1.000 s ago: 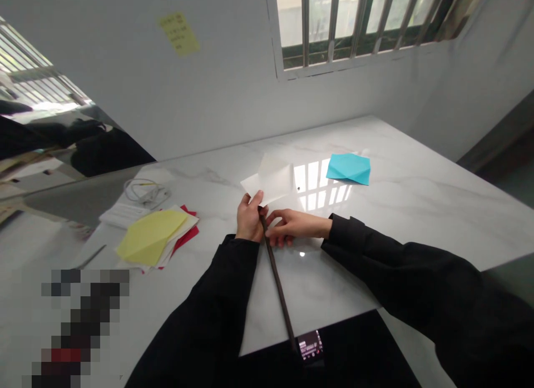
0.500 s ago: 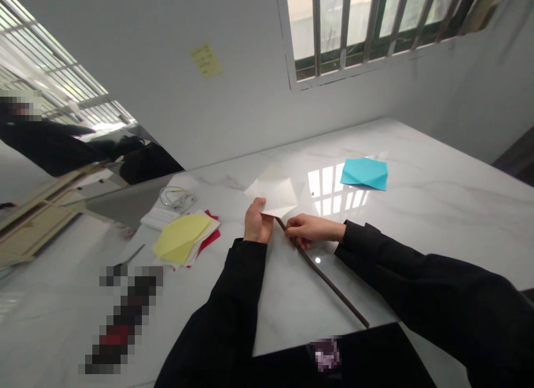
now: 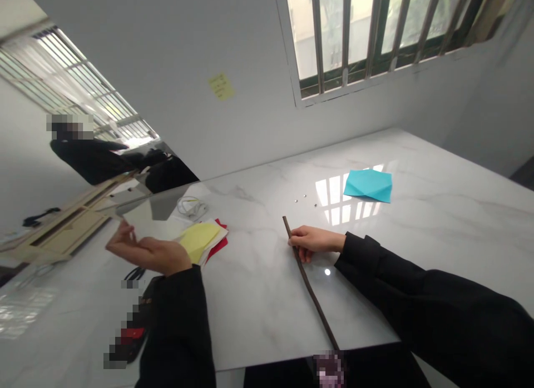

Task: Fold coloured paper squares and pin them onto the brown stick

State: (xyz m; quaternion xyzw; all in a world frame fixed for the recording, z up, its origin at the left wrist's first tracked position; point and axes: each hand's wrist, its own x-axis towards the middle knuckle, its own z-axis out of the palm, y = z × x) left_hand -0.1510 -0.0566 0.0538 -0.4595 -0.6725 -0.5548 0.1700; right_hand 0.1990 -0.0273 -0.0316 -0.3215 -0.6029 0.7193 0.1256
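My left hand (image 3: 146,253) is raised at the left side of the table, its fingers closed on a pale sheet of paper (image 3: 141,214) that partly blends with the background. Below and to the right of that hand lies a pile of yellow paper (image 3: 201,240), with white and red paper (image 3: 218,249) showing from beneath. My right hand (image 3: 312,240) is wrapped round a thin, dark brown stick (image 3: 309,288) near its upper end. The stick slants down toward the table's front edge. A folded blue paper (image 3: 369,185) rests beyond my right hand.
Small bits (image 3: 305,196) lie on the white marbled table (image 3: 254,299). A coiled white cable (image 3: 192,207) sits behind the paper pile. Dark objects, partly blurred out, with a red part (image 3: 132,333) are by my left sleeve. Another person (image 3: 89,154) is at the far left.
My left hand has carried the pale paper away from the stick's upper end, to the left past the pile. My right hand still holds the stick. Small bits now show on the table.
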